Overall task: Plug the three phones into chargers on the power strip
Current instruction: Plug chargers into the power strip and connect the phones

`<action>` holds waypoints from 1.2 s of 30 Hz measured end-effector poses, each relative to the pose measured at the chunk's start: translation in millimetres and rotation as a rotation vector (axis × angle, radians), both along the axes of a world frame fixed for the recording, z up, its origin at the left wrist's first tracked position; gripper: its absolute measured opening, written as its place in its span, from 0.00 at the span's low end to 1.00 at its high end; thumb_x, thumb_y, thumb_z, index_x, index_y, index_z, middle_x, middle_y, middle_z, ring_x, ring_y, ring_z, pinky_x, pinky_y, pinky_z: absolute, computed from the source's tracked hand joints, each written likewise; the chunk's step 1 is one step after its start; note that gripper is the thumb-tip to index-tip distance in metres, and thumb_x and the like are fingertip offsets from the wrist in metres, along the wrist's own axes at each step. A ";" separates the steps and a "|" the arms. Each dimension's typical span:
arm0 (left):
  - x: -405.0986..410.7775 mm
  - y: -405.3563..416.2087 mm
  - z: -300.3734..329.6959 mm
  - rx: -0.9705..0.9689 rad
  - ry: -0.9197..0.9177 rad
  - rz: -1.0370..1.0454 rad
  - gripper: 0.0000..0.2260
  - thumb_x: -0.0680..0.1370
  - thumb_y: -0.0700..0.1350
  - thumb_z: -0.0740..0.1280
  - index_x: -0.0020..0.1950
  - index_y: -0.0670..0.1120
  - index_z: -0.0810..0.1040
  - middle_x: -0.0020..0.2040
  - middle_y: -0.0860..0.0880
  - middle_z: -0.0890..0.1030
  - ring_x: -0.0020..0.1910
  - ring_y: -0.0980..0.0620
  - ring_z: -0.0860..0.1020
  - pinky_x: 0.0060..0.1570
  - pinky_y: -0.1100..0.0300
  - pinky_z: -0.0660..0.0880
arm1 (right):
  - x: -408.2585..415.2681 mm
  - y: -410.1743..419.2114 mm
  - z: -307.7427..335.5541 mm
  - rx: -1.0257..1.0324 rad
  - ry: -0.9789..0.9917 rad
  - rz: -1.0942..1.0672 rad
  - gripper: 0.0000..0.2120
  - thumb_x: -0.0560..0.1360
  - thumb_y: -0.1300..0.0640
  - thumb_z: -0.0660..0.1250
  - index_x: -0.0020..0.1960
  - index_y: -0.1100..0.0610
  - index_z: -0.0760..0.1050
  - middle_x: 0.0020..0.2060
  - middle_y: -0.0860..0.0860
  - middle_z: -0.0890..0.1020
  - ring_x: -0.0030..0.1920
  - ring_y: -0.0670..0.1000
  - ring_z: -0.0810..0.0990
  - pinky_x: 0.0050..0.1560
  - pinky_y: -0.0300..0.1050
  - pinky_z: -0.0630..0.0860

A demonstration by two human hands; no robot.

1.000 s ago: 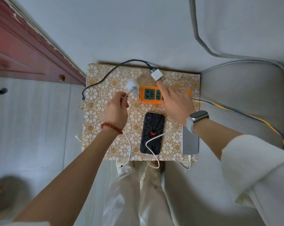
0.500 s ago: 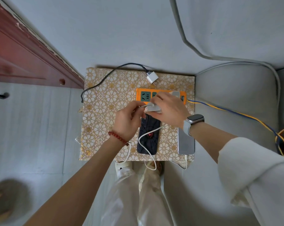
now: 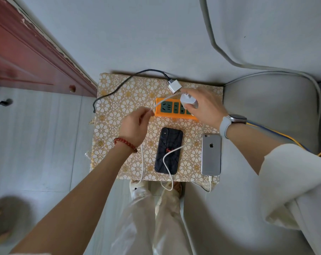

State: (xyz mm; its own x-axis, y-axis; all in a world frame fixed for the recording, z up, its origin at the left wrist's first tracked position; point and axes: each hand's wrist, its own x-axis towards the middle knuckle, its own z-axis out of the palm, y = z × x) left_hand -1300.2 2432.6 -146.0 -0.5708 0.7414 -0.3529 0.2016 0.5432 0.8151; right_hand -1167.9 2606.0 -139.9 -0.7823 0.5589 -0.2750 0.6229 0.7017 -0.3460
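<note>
While the right hand point(image 3: 204, 105) grips the white charger point(image 3: 188, 101) over the power strip point(image 3: 174, 110), which lies lengthwise left-right, the left hand point(image 3: 135, 126) pinches its cable point(image 3: 165, 99).

On the bench point(image 3: 119, 100), the power strip point(image 3: 167, 115) lay behind two phones: one phone point(image 3: 168, 150) left, the other phone point(image 3: 211, 155) right. A cabled adapter point(image 3: 174, 85) sat behind the strip.
</note>
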 end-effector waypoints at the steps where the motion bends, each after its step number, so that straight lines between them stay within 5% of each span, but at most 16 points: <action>1: -2.7 4.7 2.4 0.042 0.064 0.038 0.10 0.79 0.44 0.59 0.50 0.41 0.78 0.31 0.54 0.72 0.28 0.56 0.69 0.27 0.71 0.68 | -1.7 -0.3 -0.3 -0.003 0.010 -0.029 0.17 0.74 0.56 0.64 0.62 0.55 0.72 0.50 0.59 0.78 0.47 0.59 0.76 0.43 0.46 0.69; 4: -7.0 17.4 7.8 0.100 0.103 0.069 0.10 0.78 0.46 0.61 0.52 0.43 0.78 0.34 0.54 0.74 0.30 0.61 0.69 0.30 0.74 0.67 | -8.9 -3.3 -1.2 -0.080 0.065 -0.163 0.14 0.73 0.56 0.65 0.57 0.59 0.72 0.48 0.57 0.77 0.45 0.57 0.75 0.41 0.44 0.66; 7: -3.8 18.6 7.4 0.060 -0.039 -0.013 0.09 0.78 0.46 0.61 0.51 0.43 0.76 0.32 0.52 0.74 0.32 0.53 0.72 0.34 0.57 0.74 | -17.6 -6.0 -1.0 -0.203 0.176 -0.365 0.12 0.71 0.58 0.67 0.50 0.59 0.68 0.43 0.53 0.73 0.41 0.53 0.72 0.37 0.44 0.68; 9: 1.2 8.5 2.0 -0.008 -0.115 -0.103 0.09 0.78 0.46 0.61 0.50 0.43 0.76 0.34 0.50 0.75 0.35 0.48 0.74 0.35 0.55 0.74 | -19.2 -4.0 -0.8 -0.247 0.232 -0.423 0.12 0.70 0.59 0.68 0.47 0.58 0.66 0.43 0.53 0.72 0.40 0.53 0.71 0.34 0.42 0.67; 12: 4.6 -15.1 -11.2 -0.091 -0.188 -0.142 0.07 0.78 0.45 0.60 0.45 0.47 0.76 0.33 0.49 0.76 0.37 0.42 0.78 0.36 0.54 0.76 | -14.3 0.7 0.1 -0.236 0.153 -0.347 0.12 0.71 0.59 0.68 0.54 0.57 0.73 0.51 0.56 0.75 0.48 0.55 0.75 0.41 0.41 0.69; 15: -3.1 -24.4 -18.5 -0.101 -0.163 -0.009 0.08 0.78 0.43 0.59 0.41 0.48 0.76 0.31 0.51 0.75 0.27 0.59 0.76 0.28 0.70 0.73 | -10.7 3.5 0.1 -0.179 0.023 -0.206 0.14 0.72 0.56 0.68 0.57 0.53 0.76 0.54 0.58 0.75 0.53 0.57 0.74 0.48 0.40 0.64; 17: -8.9 -18.4 -16.3 -0.080 -0.131 0.073 0.08 0.78 0.43 0.59 0.43 0.45 0.77 0.30 0.51 0.74 0.25 0.59 0.74 0.23 0.74 0.69 | -11.8 4.4 0.5 -0.155 -0.079 -0.105 0.16 0.71 0.55 0.68 0.59 0.54 0.75 0.56 0.57 0.75 0.54 0.57 0.73 0.48 0.41 0.63; 28: -19.7 8.9 -7.0 -0.023 -0.081 0.166 0.10 0.79 0.44 0.58 0.44 0.46 0.78 0.30 0.52 0.74 0.28 0.52 0.73 0.35 0.57 0.75 | -11.3 19.6 13.3 -0.154 -0.376 0.145 0.30 0.67 0.53 0.72 0.66 0.55 0.66 0.57 0.57 0.75 0.57 0.58 0.72 0.55 0.52 0.71; 36: -18.7 11.9 -7.2 -0.018 -0.080 0.151 0.09 0.78 0.44 0.59 0.44 0.45 0.78 0.30 0.52 0.74 0.28 0.54 0.72 0.33 0.59 0.75 | -5.2 15.9 14.9 -0.012 -0.304 0.099 0.25 0.68 0.48 0.71 0.61 0.58 0.72 0.54 0.55 0.76 0.56 0.57 0.72 0.53 0.50 0.70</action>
State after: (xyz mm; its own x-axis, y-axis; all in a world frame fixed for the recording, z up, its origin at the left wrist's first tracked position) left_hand -1318.9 2444.5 -153.2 -0.6449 0.6425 -0.4138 0.0517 0.5769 0.8152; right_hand -1173.2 2621.9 -124.9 -0.7138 0.4795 -0.5104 0.6278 0.7612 -0.1628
